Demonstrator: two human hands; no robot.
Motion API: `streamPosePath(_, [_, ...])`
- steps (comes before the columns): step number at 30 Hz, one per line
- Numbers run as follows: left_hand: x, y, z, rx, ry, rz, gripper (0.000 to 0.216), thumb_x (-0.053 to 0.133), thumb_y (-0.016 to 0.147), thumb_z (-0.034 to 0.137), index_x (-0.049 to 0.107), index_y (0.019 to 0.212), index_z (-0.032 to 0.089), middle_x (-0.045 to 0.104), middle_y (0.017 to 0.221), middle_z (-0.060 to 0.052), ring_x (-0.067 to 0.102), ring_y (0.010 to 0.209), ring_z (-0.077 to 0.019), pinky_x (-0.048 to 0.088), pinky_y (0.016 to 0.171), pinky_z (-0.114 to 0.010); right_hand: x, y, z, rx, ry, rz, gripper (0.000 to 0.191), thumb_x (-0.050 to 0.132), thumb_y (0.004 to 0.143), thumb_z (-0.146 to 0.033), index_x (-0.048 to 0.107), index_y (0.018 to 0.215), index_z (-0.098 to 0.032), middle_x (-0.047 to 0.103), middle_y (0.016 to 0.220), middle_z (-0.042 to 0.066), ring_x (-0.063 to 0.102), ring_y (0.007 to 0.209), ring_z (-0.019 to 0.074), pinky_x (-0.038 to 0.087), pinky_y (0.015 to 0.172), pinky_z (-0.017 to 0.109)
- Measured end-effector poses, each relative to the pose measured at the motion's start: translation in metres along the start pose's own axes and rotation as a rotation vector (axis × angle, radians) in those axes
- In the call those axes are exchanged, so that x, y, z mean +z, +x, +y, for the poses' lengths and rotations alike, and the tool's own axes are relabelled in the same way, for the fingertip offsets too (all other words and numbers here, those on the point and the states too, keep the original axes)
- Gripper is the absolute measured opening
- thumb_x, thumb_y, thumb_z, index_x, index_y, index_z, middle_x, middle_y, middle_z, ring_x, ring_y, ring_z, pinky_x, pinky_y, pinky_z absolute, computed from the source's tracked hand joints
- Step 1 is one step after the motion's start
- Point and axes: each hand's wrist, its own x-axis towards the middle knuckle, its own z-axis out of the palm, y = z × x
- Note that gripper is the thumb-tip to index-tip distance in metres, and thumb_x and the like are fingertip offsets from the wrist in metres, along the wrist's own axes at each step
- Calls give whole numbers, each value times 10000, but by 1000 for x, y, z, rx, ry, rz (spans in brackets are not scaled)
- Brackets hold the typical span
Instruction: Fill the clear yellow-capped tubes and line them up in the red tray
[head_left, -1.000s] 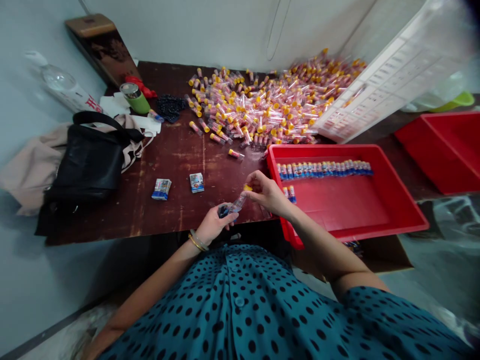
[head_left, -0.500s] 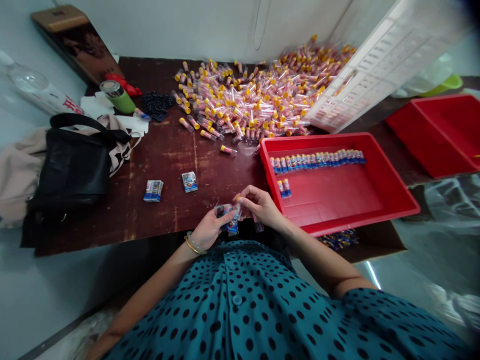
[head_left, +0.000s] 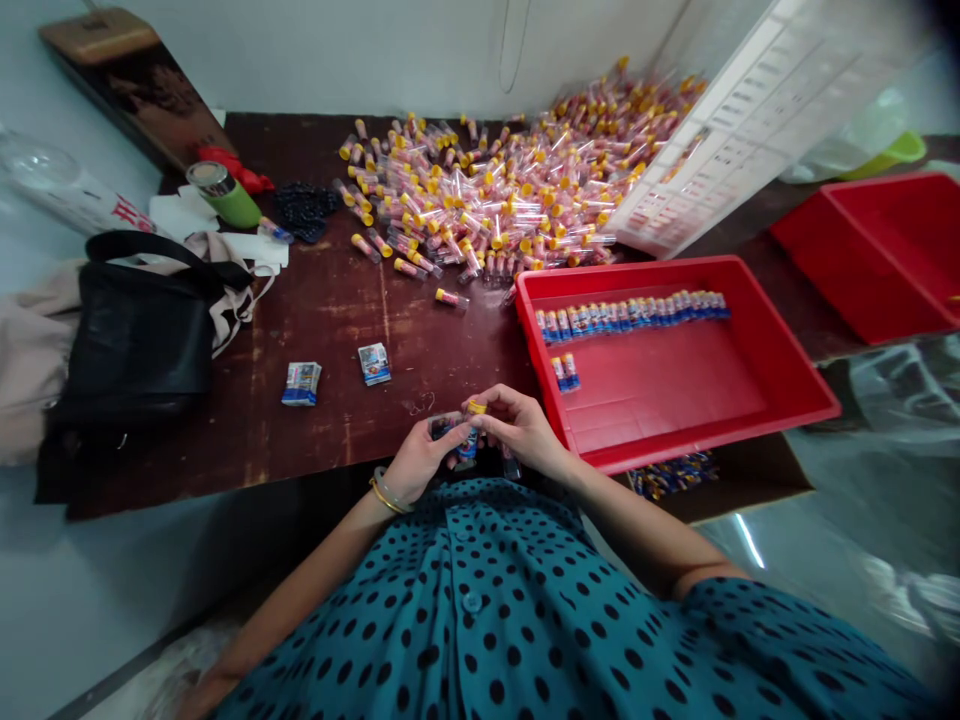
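Just off the table's front edge, my two hands meet over a small clear tube (head_left: 466, 446) with a blue printed label and a yellow cap. My left hand (head_left: 421, 458) is closed around the tube, thumb on top; something else clear lies in these fingers, partly hidden. The fingertips of my right hand (head_left: 519, 428) pinch the tube by its yellow cap (head_left: 476, 407). Below the right palm pokes out the end of another clear tube (head_left: 511, 463), mostly hidden. Two stacks of printed labels, a left one (head_left: 301, 384) and a right one (head_left: 374, 364), lie on the table.
A heap of yellow-capped tubes (head_left: 510, 190) covers the table's back. The red tray (head_left: 675, 400) at right holds a row of labelled tubes (head_left: 630, 313) and two more. Beneath it sits a box of tubes (head_left: 675, 475). A black bag (head_left: 146, 330) lies left.
The tube between my hands has turned upright, and its yellow cap now shows at my right fingertips. The blue label looks closer around the tube. The view has shifted slightly.
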Motion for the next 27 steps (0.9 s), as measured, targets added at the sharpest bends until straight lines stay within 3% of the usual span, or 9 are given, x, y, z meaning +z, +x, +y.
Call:
streamPosePath(4, [2, 1, 3, 14, 25, 14, 381, 712, 768, 513, 670, 807, 136, 595, 680, -6, 520, 579, -107, 374, 466, -208, -1, 1, 2, -11, 16, 19, 276, 753, 773, -406, 630, 882, -184, 660, 740, -4, 556, 534, 86, 474, 476, 199])
streamPosePath(10, [3, 1, 5, 15, 75, 10, 369, 698, 784, 501, 668, 782, 134, 605, 687, -13, 523, 565, -107, 363, 465, -210, -4, 0, 3, -14, 0, 21, 276, 736, 783, -430, 643, 839, -176, 676, 838, 21, 553, 541, 81, 464, 454, 199])
streamPosePath(13, [4, 3, 5, 16, 82, 10, 356, 694, 792, 492, 676, 816, 137, 614, 696, -14, 530, 574, -109, 371, 477, -212, -5, 0, 4, -22, 29, 19, 273, 736, 792, -400, 627, 928, -190, 674, 893, 20, 543, 543, 68, 475, 476, 191])
streamPosePath(16, [7, 6, 7, 31, 78, -12, 345, 694, 794, 483, 684, 838, 141, 625, 712, -17, 534, 591, -112, 378, 490, -215, -9, 1, 5, -29, 96, 12, 386, 757, 776, -370, 564, 1078, -227, 652, 998, 17, 551, 567, 57, 479, 495, 179])
streamPosePath(20, [13, 11, 9, 32, 77, -33, 350, 707, 781, 483, 699, 848, 140, 639, 720, -22, 531, 587, -110, 384, 496, -215, -17, -1, 0, -18, 89, 7, 417, 736, 794, -386, 533, 1129, -241, 619, 978, 9, 530, 569, 54, 466, 503, 173])
streamPosePath(23, [17, 14, 8, 10, 13, -21, 354, 724, 764, 486, 698, 852, 144, 635, 691, -14, 536, 576, -116, 389, 482, -214, -24, -7, -7, -66, -10, -67, 595, 761, 776, -369, 470, 1286, -274, 594, 1122, 39, 573, 695, 80, 499, 595, 191])
streamPosePath(27, [21, 15, 6, 0, -128, 16, 357, 743, 747, 481, 699, 873, 150, 674, 725, -26, 565, 597, -129, 435, 514, -227, -26, -16, -11, -171, -290, -170, 1049, 840, 689, -339, 206, 1525, -323, 518, 1309, 86, 588, 863, 137, 529, 776, 273])
